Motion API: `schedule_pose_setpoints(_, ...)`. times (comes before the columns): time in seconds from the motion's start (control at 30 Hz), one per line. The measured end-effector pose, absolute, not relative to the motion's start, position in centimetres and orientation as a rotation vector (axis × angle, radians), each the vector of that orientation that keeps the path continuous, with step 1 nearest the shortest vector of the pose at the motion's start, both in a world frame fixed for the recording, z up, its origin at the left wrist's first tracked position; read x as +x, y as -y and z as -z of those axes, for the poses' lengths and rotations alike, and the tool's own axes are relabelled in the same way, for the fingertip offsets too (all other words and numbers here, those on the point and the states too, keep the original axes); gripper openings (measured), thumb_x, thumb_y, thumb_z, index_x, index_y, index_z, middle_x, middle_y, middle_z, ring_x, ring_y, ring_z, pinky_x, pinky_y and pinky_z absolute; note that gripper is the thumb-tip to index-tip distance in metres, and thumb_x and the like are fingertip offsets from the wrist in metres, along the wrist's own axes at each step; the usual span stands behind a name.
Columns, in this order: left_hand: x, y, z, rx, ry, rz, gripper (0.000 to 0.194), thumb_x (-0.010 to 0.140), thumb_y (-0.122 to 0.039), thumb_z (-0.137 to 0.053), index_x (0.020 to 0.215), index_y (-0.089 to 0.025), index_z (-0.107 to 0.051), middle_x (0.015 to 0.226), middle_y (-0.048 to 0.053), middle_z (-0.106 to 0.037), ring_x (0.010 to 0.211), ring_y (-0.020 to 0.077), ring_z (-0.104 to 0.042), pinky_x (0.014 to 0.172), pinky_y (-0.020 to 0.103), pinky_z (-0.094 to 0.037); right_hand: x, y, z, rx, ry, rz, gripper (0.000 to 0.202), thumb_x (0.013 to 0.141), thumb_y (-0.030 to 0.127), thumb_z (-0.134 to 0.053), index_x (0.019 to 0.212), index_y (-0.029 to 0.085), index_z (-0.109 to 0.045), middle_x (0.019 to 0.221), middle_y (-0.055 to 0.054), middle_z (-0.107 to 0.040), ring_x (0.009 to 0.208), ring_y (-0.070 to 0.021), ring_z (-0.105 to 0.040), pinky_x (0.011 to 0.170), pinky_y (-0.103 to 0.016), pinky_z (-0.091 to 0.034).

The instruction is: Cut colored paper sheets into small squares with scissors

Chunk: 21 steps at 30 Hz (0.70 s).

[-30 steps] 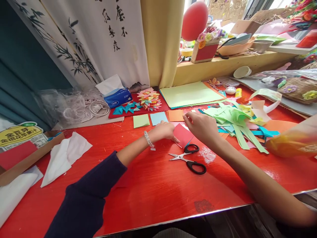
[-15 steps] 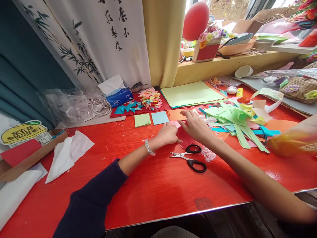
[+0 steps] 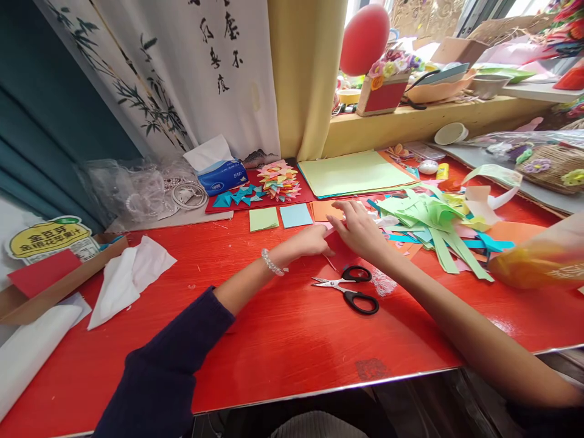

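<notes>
My left hand (image 3: 310, 241), with a clear bead bracelet on the wrist, has its fingers curled together at a pink paper square (image 3: 326, 225), mostly hidden by the hands. Just right of it, my right hand (image 3: 358, 230) reaches over the same paper with its fingers apart; its thumb is near the paper's edge. Beyond the hands lie an orange paper square (image 3: 325, 210), a light blue one (image 3: 295, 215) and a stack of yellow-green squares (image 3: 263, 219). Close in front of the hands rest black-handled scissors (image 3: 347, 288), blades slightly apart.
Green paper strips and scraps (image 3: 424, 213) are heaped at the right. Large sheets (image 3: 356, 173) lie at the back, left of a glue stick (image 3: 442, 171). Folded paper pieces (image 3: 279, 181) sit beside a tissue pack (image 3: 222, 176). White tissue (image 3: 119, 283) lies left on the red table (image 3: 283, 340).
My left hand has shifted slightly, and a little more of the pink paper's edge shows between the hands. My right hand stays nearly in place. The view has moved a little.
</notes>
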<state>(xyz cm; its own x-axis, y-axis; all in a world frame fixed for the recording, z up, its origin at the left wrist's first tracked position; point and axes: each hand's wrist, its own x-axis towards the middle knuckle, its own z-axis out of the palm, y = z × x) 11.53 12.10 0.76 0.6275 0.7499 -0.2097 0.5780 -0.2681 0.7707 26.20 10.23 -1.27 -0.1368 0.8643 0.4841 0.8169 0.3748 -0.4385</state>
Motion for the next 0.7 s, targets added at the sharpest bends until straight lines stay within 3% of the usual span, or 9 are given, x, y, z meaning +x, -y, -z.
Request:
schedule_pose_setpoints(0.17, 9.0, -12.0, -2.2, 1.779, -1.06, -0.452, 0.024, 0.072, -0.017, -0.062, 0.089, -0.017, -0.044, 0.069, -0.001, -0.055, 0.055, 0.0121, -0.057, 0.051, 0.025, -0.046, 25.8, -9.6, 0.4, -1.315, 1.569, -0.918, 0.053, 0.083, 0.052, -0.051, 0.122, 0.017, -0.044, 0.115, -0.014, -0.058, 0.101, -0.0245, -0.059, 0.081, -0.039, -0.05)
schedule_pose_setpoints(0.27, 7.6, -11.5, -3.2, 1.609, -1.045, -0.72, 0.034, 0.071, -0.015, -0.065, 0.096, -0.018, -0.042, 0.066, -0.004, -0.054, 0.047, 0.0086, -0.052, 0.049, 0.024, -0.045, 25.4, -9.2, 0.2, -1.206, 1.302, -1.25, 0.059, 0.073, 0.047, -0.066, 0.122, 0.022, -0.045, 0.117, -0.012, -0.059, 0.092, -0.0224, -0.063, 0.074, -0.036, -0.054)
schedule_pose_setpoints(0.33, 6.8, -10.8, -3.7, 1.542, -1.027, -0.861, 0.041, 0.07, -0.016, -0.068, 0.102, -0.018, -0.043, 0.066, -0.004, -0.055, 0.049, 0.0088, -0.053, 0.049, 0.023, -0.045, 24.9, -8.9, 0.2, -1.085, 1.232, -1.423, 0.051, 0.072, 0.041, -0.069, 0.116, 0.02, -0.053, 0.111, -0.01, -0.063, 0.088, -0.0209, -0.065, 0.076, -0.036, -0.053)
schedule_pose_setpoints(0.47, 5.4, -9.1, -4.1, 1.406, -0.88, -0.971, 0.05, 0.07, -0.027, -0.071, 0.114, -0.016, -0.048, 0.078, 0.001, -0.062, 0.067, 0.0133, -0.06, 0.058, 0.024, -0.05, 24.0, -8.2, 0.0, -0.832, 1.188, -1.587, 0.034, 0.077, 0.035, -0.066, 0.104, 0.017, -0.063, 0.104, -0.008, -0.067, 0.086, -0.0181, -0.066, 0.08, -0.033, -0.052)
schedule_pose_setpoints(0.7, 4.5, -8.1, -3.9, 1.376, -0.674, -0.945, 0.022, 0.079, -0.031, -0.063, 0.095, -0.017, -0.068, 0.09, 0.004, -0.066, 0.082, 0.0148, -0.062, 0.069, 0.025, -0.053, 23.3, -7.6, 0.3, -0.674, 1.001, -1.729, 0.025, 0.075, 0.028, -0.069, 0.098, 0.02, -0.066, 0.09, -0.001, -0.07, 0.07, -0.0095, -0.065, 0.064, -0.019, -0.053)
